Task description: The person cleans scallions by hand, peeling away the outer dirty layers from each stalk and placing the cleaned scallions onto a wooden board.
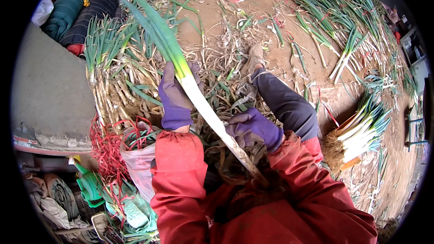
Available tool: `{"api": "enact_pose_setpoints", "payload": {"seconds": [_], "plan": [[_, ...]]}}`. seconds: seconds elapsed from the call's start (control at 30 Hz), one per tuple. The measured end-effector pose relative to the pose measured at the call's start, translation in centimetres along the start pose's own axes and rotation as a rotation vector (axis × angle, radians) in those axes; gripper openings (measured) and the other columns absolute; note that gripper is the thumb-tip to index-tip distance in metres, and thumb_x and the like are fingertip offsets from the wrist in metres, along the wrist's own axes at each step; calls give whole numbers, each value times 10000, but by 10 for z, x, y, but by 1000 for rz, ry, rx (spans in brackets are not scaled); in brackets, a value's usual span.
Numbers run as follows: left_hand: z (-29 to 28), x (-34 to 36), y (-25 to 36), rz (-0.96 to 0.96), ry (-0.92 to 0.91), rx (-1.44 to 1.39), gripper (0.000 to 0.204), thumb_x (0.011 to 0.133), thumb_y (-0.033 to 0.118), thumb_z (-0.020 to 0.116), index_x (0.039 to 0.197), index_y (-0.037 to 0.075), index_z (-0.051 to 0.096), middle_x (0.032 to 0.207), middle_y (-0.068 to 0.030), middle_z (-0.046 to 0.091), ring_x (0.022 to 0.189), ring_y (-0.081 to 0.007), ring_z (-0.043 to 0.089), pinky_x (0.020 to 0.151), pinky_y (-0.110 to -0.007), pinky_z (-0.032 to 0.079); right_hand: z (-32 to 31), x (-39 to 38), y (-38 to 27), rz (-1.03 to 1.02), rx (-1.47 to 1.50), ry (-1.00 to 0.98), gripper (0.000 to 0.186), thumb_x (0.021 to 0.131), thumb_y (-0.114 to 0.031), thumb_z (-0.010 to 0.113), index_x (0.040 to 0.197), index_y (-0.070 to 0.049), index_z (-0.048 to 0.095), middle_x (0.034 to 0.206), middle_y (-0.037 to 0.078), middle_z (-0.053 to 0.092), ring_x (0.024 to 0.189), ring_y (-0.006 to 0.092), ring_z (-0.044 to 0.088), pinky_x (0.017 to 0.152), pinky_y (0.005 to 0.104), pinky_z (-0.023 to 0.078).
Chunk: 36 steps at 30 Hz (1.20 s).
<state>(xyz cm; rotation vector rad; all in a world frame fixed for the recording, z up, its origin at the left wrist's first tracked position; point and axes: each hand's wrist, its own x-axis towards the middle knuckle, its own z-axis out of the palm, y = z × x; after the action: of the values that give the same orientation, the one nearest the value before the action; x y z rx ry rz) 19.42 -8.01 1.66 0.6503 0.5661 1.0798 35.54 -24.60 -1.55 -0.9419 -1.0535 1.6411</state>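
A long leek (pixel 205 113) slants from its green leaves at the upper left to its soiled white base near my lap. My left hand (pixel 176 99), in a purple work glove, is closed around it just below the leaves. My right hand (pixel 255 129), gloved alike, has its fingers curled at the right side of the lower white stalk, apparently pinching it. Beneath both hands lie dry leaf scraps (pixel 230 86). Red ties (pixel 106 153) and a pale plastic bag (pixel 138 171) sit beside my left forearm.
Leeks are piled at left (pixel 108 54) and upper right (pixel 343 18); a trimmed bundle (pixel 361 135) lies at right. Rolled quilts (pixel 72 4) sit upper left beside a concrete slab (pixel 49 90). A green watering can (pixel 90 185) stands lower left. My leg (pixel 282 99) stretches out ahead.
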Motion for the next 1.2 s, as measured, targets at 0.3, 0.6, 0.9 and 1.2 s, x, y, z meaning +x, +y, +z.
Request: {"api": "enact_pose_setpoints", "payload": {"seconds": [0.3,0.6,0.9,1.2], "plan": [[-22,9,-8,-76,-334,-277,524,916,543,434,963,72,660,875,-78,614,472,-153,411,403,-277,357,14,11,14,-151,-200,-93,155,775,-110,576,848,19,619,637,39,533,506,152,524,435,276,379],[-17,6,-17,-57,-320,-312,516,940,480,436,943,3,635,909,-119,616,519,-140,439,456,-257,364,16,24,78,-98,10,-327,102,827,-74,567,850,-9,642,638,-7,553,530,81,494,495,220,384],[-15,5,3,14,62,52,326,897,334,568,1014,31,585,851,-101,615,683,-203,585,602,-370,495,0,-19,49,106,107,-83,288,883,-238,616,1046,-2,628,879,52,646,791,123,620,706,231,491],[11,-13,20,37,-9,475,244,834,164,613,960,-45,633,684,-82,637,465,-141,591,351,-214,441,35,-59,48,248,367,209,375,855,-157,574,1163,58,571,687,18,604,520,70,548,437,200,413]]}}
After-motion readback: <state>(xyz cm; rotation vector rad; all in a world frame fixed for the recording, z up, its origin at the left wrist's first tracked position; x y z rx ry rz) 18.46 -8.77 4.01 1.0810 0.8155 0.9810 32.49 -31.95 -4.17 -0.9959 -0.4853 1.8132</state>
